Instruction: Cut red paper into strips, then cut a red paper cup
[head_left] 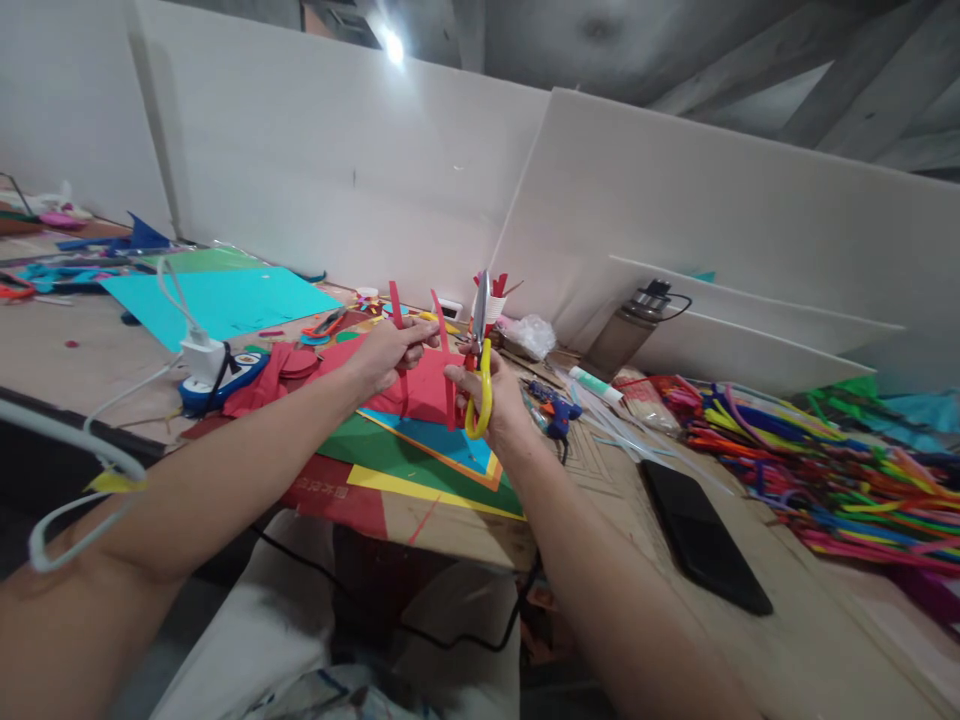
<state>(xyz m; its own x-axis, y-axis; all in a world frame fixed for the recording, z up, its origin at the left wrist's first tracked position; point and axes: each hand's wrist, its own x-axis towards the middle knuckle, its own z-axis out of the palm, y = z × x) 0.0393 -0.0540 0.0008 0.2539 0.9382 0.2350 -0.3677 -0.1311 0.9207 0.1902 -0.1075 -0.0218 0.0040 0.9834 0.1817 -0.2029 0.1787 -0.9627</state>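
Observation:
My left hand (390, 352) is closed on a narrow red paper strip (395, 303), which sticks up above the fingers and hangs down below them. Its fingertips reach toward a second red strip (444, 325), pinched by the thumb of my right hand (501, 392). That same hand also holds scissors (480, 400) with yellow handles, their blades pointing up and away from me. Whether the blades are fully closed is hard to make out. Beneath both hands lie red paper (352, 385) and stacked blue, orange, green and yellow sheets (420, 490).
On the right are a black phone (705, 535), a bottle (626, 325), a blue glue gun (559, 412) and a heap of colourful pipe cleaners (817, 470). A power strip (225, 378) with a white cable and a cyan sheet (217, 300) sit left. White boards (337, 170) stand behind.

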